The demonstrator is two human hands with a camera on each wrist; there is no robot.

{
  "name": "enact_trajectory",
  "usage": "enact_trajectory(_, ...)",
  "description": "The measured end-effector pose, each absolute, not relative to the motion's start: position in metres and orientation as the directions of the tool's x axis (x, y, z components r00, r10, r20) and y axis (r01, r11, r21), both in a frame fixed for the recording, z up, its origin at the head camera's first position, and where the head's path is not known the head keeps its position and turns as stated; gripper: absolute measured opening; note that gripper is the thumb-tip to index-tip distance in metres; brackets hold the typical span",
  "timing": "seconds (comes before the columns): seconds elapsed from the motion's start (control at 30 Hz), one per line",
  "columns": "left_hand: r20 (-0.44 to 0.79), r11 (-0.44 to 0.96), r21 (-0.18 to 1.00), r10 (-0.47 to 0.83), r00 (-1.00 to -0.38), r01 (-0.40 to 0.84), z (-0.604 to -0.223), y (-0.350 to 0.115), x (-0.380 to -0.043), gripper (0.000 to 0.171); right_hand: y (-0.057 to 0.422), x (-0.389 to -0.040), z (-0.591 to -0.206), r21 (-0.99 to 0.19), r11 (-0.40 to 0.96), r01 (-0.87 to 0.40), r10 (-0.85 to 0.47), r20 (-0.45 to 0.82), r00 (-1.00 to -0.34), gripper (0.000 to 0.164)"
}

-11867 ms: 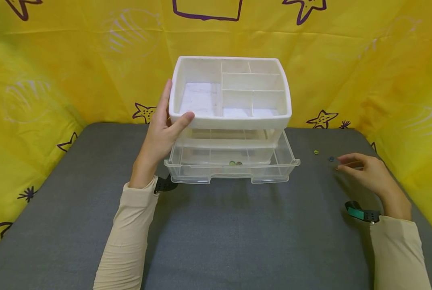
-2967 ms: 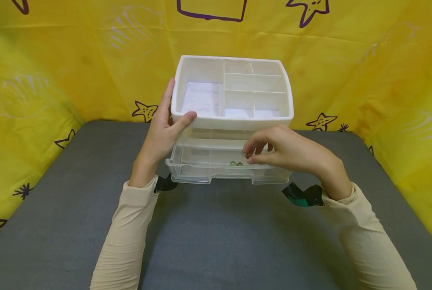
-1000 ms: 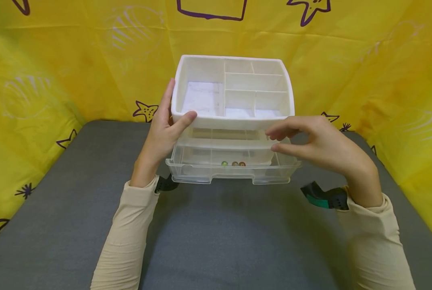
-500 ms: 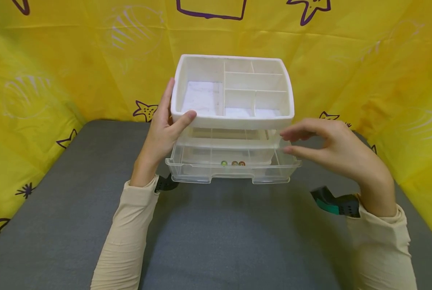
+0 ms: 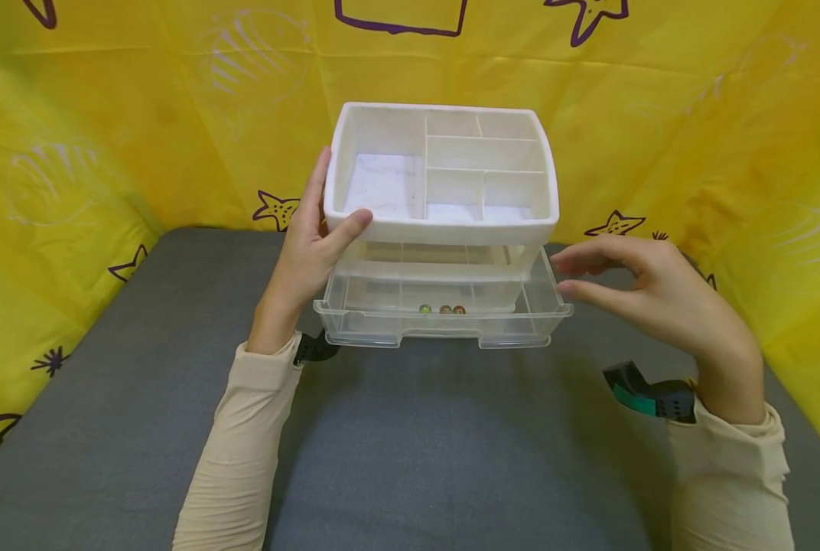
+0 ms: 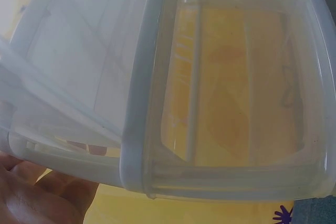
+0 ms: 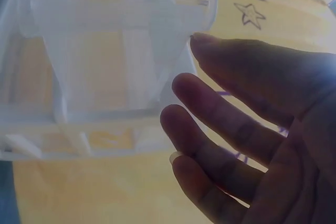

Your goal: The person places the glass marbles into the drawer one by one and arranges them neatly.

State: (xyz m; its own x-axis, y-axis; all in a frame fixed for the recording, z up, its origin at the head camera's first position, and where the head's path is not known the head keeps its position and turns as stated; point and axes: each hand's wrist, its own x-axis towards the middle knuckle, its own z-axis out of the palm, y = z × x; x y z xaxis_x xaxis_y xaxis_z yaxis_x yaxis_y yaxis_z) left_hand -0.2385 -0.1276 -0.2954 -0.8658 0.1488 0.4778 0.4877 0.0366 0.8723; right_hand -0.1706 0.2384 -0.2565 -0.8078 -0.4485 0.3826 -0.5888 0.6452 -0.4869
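white plastic tiered organizer (image 5: 440, 234): braced at one end, pulled open at the front

organizer stands on the dark grey surface (image 5: 437, 444), white divided top tray (image 5: 382, 184) facing up. clear plastic rectangular drawer (image 5: 369, 329) juts out below it, toward the person. probably pulled that far so its floor can be reached past the overhanging tray.

three small, round, glass-looking marbles, one green (image 5: 425, 309) and two reddish-brown (image 5: 459, 310), lie in a short row inside the drawer, by its front wall. the two brown ones sit close together, green slightly apart on their left. the wall likely stops them rolling out.

left hand (image 5: 307, 249): grip taken up by the organizer's left end, thumb over the front rim, fingers along the side. reads as an anchor, so a light shell doesn't slide or tip with the drawer hanging out.

right hand (image 5: 658, 287): grip fairly wide, thumb apart from fingers, nothing seen between them in either view. hangs just beside the drawer's right edge; can't tell if a fingertip touches.

rest: black-and-green strap (image 5: 647, 394) on the right wrist, long beige sleeves (image 5: 234, 451), yellow cloth with purple starfish prints (image 5: 437, 73) hung behind and at both sides, presumably as a backdrop.
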Motion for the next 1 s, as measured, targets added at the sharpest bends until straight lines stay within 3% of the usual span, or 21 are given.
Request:
enact_trajectory(0.5, 0.473, 0.042, 0.875, 0.145, -0.869, 0.483, -0.295, -0.127, -0.239, 0.083, 0.255, -0.171, -0.275, -0.498, 0.699, -0.512, -0.372, 0.358, -0.856, 0.033)
enact_trajectory(1.0, 0.477, 0.044, 0.872, 0.146, -0.867, 0.487, -0.295, -0.127, -0.238, 0.083, 0.28, -0.179, -0.3, -0.584, 0.726, -0.363, -0.27, 0.243, -0.932, 0.033)
